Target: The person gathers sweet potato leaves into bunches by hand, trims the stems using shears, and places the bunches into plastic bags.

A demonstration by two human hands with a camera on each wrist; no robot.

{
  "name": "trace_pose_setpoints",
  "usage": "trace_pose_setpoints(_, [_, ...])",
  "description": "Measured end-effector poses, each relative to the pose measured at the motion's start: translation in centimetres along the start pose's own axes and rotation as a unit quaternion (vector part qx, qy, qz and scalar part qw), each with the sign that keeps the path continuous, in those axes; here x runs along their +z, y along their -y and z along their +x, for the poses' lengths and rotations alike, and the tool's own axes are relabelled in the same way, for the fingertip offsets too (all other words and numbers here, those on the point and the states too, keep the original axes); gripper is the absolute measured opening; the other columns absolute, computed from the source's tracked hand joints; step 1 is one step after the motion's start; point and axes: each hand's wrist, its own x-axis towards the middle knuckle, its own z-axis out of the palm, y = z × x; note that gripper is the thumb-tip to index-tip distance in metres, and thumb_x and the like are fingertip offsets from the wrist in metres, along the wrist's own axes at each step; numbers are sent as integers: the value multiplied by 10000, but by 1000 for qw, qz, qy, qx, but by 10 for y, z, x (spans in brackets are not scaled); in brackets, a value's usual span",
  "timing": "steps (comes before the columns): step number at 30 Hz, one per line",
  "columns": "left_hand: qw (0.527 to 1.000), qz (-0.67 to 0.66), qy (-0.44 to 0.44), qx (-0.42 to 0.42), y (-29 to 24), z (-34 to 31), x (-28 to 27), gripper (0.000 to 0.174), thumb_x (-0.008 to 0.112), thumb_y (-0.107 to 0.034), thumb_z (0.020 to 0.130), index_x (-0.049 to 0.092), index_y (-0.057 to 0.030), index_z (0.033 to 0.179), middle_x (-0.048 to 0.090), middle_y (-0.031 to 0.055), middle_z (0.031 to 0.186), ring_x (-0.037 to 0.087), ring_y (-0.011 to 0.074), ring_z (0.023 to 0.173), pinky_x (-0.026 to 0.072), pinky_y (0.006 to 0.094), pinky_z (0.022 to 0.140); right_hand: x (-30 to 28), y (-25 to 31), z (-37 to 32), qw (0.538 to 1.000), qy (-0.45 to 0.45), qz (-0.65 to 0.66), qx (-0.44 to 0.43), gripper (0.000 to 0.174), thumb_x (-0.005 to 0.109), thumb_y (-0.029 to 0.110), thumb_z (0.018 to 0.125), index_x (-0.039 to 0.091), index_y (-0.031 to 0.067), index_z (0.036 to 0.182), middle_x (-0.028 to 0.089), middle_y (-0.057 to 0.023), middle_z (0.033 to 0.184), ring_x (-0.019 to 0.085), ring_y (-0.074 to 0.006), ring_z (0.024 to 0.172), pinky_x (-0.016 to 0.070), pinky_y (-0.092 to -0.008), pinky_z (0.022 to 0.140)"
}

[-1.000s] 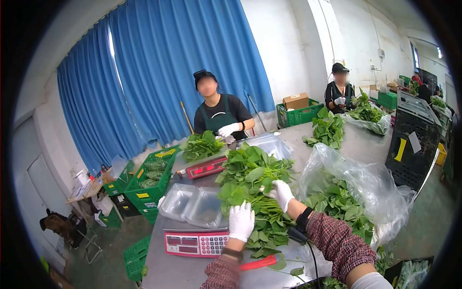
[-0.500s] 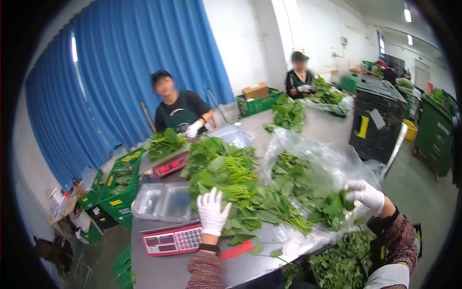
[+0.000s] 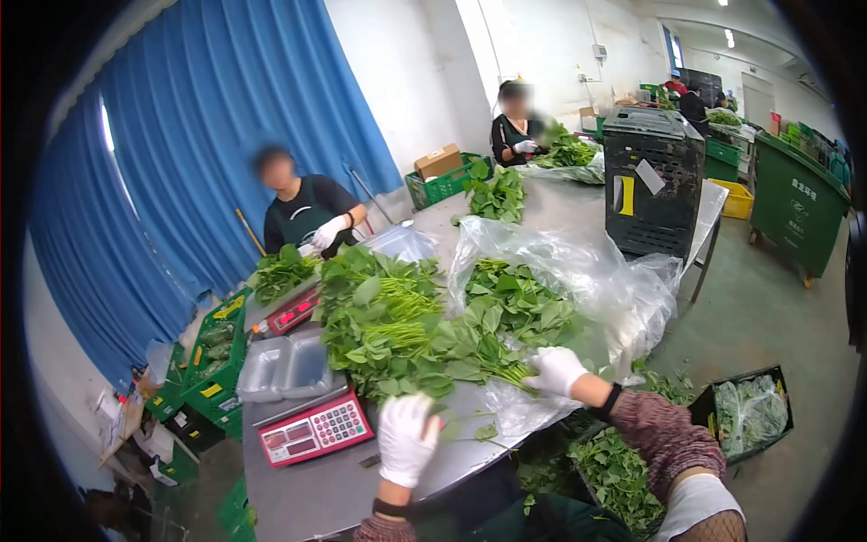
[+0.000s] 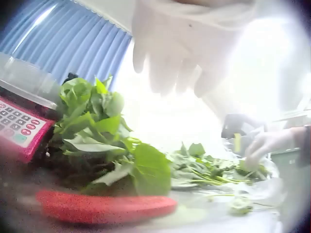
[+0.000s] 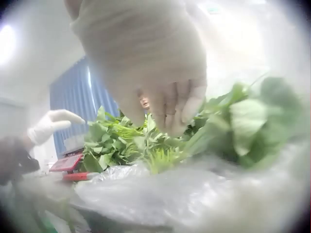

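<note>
My gloved left hand (image 3: 407, 440) is over the front of the metal table, its fingers loosely extended beside the pink scale (image 3: 316, 428). In the left wrist view its fingers hang above a red object (image 4: 107, 207), holding nothing. A large heap of leafy greens (image 3: 375, 312) lies past it. My gloved right hand (image 3: 557, 371) touches the stem ends of a smaller bunch (image 3: 492, 354) in front of the clear plastic bag (image 3: 623, 298). In the right wrist view, thumb and fingers (image 5: 170, 109) point down, apart; leaves hide the fingertips.
Clear trays (image 3: 284, 369) stand left of the heap, near a red scale (image 3: 293, 310). One person (image 3: 310, 212) works across the table, another farther back. A black crate (image 3: 652, 181) stands at the right table edge; greens (image 3: 619, 474) fill a container below.
The head view has swung to the right. My right hand has left the leaves by the bag and come to the stem ends. My left hand has drawn back from the heap toward the table's front.
</note>
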Motion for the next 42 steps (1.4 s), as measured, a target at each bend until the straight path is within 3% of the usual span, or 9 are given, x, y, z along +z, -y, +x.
trace_pose_setpoints(7, [998,-56,33,-14,-45,-54,-9,210,662,-136,715,610,-55,902,621,99,884,578,282,847,452,381,784,35,13,42,991,59,-109,56,427,629,420,704,641,27,872,637,-174,867,621,-325,795,471,-400,742])
trace_pose_setpoints(10, [996,-80,28,-32,-58,-62,-12,167,655,-150,731,636,-74,878,634,87,851,588,275,828,463,370,757,21,-21,56,960,61,209,176,428,581,373,724,614,-5,920,625,-222,1009,615,-326,931,462,-375,819])
trace_pose_setpoints(14, [987,-141,39,-67,-75,-65,-9,177,647,-175,752,643,-65,890,647,80,866,596,263,839,463,366,762,3,-44,50,806,10,564,178,216,574,212,829,584,28,940,572,-15,817,491,-120,723,416,-281,662])
trace_pose_setpoints(18, [965,-234,53,-105,-97,-63,-2,174,645,-169,762,648,-58,896,651,84,878,596,268,840,466,360,756,-17,-30,36,723,-20,670,163,213,581,204,859,532,34,978,567,-23,886,497,-111,785,408,-249,711])
trace_pose_setpoints(22, [950,-287,49,-116,-109,-67,9,172,650,-161,766,649,-52,898,654,94,894,600,274,847,472,348,764,-18,-10,36,818,-269,504,62,308,585,252,857,499,0,1013,599,-95,889,560,-202,794,436,-319,730])
trace_pose_setpoints(26, [906,-353,64,-227,-110,-62,19,213,648,-171,798,641,-49,972,660,99,904,619,226,900,475,331,816,-42,33,19,872,-370,319,31,374,593,282,837,486,-13,1040,588,-270,899,570,-428,837,455,-445,700])
trace_pose_setpoints(29, [826,-469,69,-305,-103,-47,36,384,611,-190,853,535,-7,1182,604,109,1122,561,171,1066,457,331,890,-36,76,-6,888,-320,330,12,375,610,265,823,502,4,1070,603,-233,887,578,-415,828,464,-423,706])
trace_pose_setpoints(33, [489,-756,-128,-416,-82,-48,77,456,512,-253,918,410,18,1269,498,131,1264,455,212,1185,359,358,1005,1,126,-56,912,-182,367,-33,337,639,232,784,531,39,1039,606,-165,911,589,-349,808,470,-410,712])
trace_pose_setpoints(42, [505,-745,-90,-427,-85,-86,91,336,434,-112,929,466,49,1223,482,175,1283,468,245,1179,355,375,1022,23,112,-89,919,-34,394,0,434,689,339,722,604,51,1035,624,-129,934,619,-293,827,492,-344,719])
